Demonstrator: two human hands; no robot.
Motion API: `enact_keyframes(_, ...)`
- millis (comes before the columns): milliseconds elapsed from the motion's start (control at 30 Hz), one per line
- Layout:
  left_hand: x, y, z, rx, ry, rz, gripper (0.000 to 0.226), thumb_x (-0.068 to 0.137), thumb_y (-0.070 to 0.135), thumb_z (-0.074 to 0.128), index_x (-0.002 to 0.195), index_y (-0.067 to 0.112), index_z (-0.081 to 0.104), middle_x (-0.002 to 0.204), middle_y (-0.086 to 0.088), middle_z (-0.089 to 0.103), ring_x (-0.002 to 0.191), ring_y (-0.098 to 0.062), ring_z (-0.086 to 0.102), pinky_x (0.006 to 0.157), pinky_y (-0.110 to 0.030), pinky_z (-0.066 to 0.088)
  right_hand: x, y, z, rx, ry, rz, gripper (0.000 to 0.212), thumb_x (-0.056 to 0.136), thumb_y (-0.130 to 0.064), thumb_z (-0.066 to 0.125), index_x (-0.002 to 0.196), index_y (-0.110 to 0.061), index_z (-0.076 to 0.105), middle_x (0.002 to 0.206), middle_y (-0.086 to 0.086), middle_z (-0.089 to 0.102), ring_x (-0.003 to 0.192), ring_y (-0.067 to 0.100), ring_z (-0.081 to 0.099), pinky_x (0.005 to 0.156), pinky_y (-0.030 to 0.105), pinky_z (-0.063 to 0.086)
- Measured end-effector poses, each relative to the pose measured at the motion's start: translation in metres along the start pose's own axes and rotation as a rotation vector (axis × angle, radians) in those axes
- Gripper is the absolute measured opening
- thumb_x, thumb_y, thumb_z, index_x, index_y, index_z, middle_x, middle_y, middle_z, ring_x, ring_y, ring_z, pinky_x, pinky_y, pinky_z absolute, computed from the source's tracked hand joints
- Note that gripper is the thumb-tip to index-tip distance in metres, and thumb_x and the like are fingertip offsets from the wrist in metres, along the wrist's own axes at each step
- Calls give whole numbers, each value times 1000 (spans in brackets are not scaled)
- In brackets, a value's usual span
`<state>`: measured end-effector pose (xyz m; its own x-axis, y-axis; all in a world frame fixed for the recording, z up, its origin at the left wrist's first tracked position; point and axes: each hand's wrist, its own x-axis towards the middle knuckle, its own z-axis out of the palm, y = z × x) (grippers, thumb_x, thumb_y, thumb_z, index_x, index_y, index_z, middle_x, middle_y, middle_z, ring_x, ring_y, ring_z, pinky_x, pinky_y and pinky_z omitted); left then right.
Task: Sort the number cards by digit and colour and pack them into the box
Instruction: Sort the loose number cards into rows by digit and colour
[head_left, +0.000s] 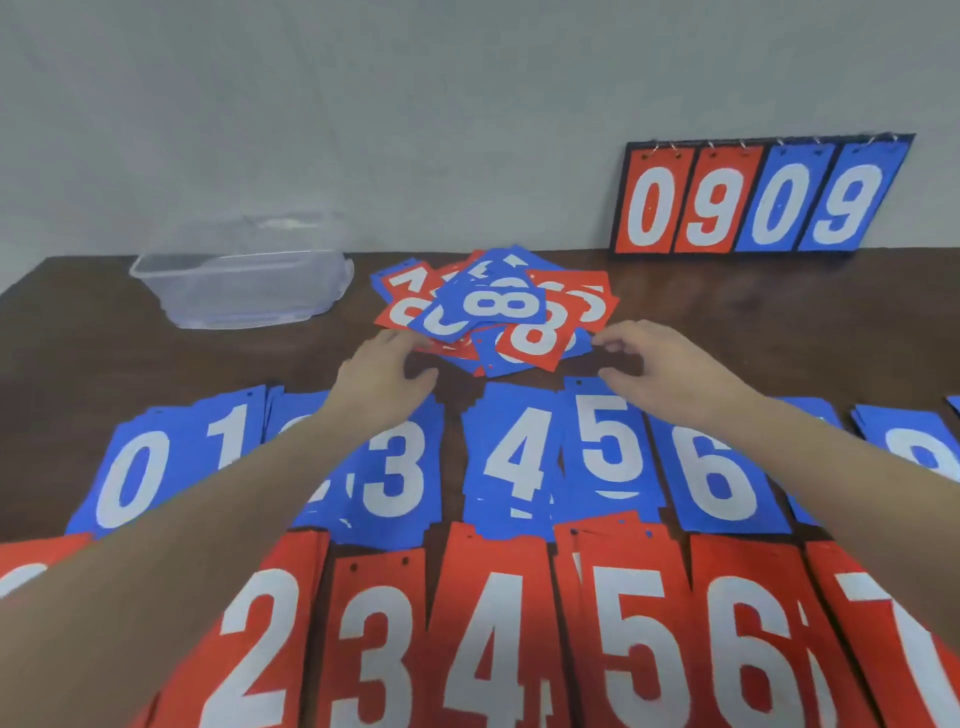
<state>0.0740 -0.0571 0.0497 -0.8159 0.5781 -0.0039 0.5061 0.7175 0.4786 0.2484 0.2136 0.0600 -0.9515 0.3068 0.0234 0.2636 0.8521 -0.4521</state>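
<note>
A loose heap of red and blue number cards (498, 312) lies at the table's middle, a blue 8 on top. My left hand (382, 379) reaches to the heap's near left edge, fingers relaxed and touching its lower cards. My right hand (660, 364) hovers at the heap's right edge, fingers loosely curled and holding nothing. Nearer me runs a row of blue card stacks (514, 457) showing 0 to 6 and more. Below it sits a row of red stacks (493, 639) showing 2 to 7. A clear plastic box (244, 286) stands at the back left.
A flip scoreboard (758, 197) reading 0 9 0 9 leans against the wall at the back right. The dark wooden table (727, 312) ends at the grey wall. My forearms cross over the blue 2 and 7 stacks.
</note>
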Motion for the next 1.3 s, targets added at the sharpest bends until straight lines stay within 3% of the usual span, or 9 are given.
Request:
enact_keyframes(167,26,-31,-4,-40,-7,-8,40,98,32,59,137,28,51,142,4,53,127,-19,53,106,-42,47,32,-20,13,-32,-25,-30,47,98,-29,62,143,-29,51,142,-6,53,129,11,48,104,26,41)
enact_keyframes(300,53,-44,-4,-46,10,-14,45,100,34,57,143,27,45,144,3,53,125,-19,54,103,-36,46,62,-30,26,-56,-39,-97,47,97,-30,63,142,-29,51,147,-6,49,137,15,41,112,32,38)
enact_keyframes(400,72,-46,-3,-19,-21,-17,49,102,38,52,148,30,39,151,1,48,131,-23,52,109,-40,44,87,-36,35,-47,-9,-138,47,98,-28,60,144,-28,49,150,-5,47,140,16,38,114,32,32)
enact_keyframes(533,92,-55,2,131,-132,41,47,107,43,35,153,32,32,158,4,40,145,-18,36,123,-44,18,115,-36,43,-26,-13,-155,60,99,-31,57,154,-32,36,159,-5,39,146,19,32,116,34,29)
enact_keyframes(700,94,-67,0,351,-10,89,44,106,51,29,144,36,46,148,9,48,136,-17,41,110,-48,25,134,-13,55,-211,-187,-164,58,104,-51,40,158,-35,28,165,-7,27,152,19,21,125,39,19)
enact_keyframes(767,92,-72,-3,429,21,86,47,103,55,31,143,36,49,140,7,50,129,-20,43,106,-48,28,135,-1,57,-241,-174,-199,54,103,-55,35,152,-33,43,161,-8,35,151,18,27,124,42,22)
enact_keyframes(867,90,-82,-7,425,35,73,50,98,59,42,139,33,54,128,1,51,125,-23,45,104,-47,32,135,14,56,-145,-42,-202,43,100,-54,46,122,-26,68,139,-4,60,135,20,49,113,33,35)
enact_keyframes(1000,85,-93,-10,324,30,85,54,93,62,52,129,24,62,140,2,49,131,-22,44,109,-43,32,136,19,50,-89,35,-42,36,89,-57,63,96,-22,61,123,-2,60,122,20,51,100,29,37)
enact_keyframes(1300,101,-88,-21,194,-68,-77,76,79,69,68,139,26,51,141,2,49,131,-23,45,109,-44,41,150,5,54,-53,-23,233,81,78,-78,61,141,-30,46,149,-3,47,139,26,42,114,52,36)
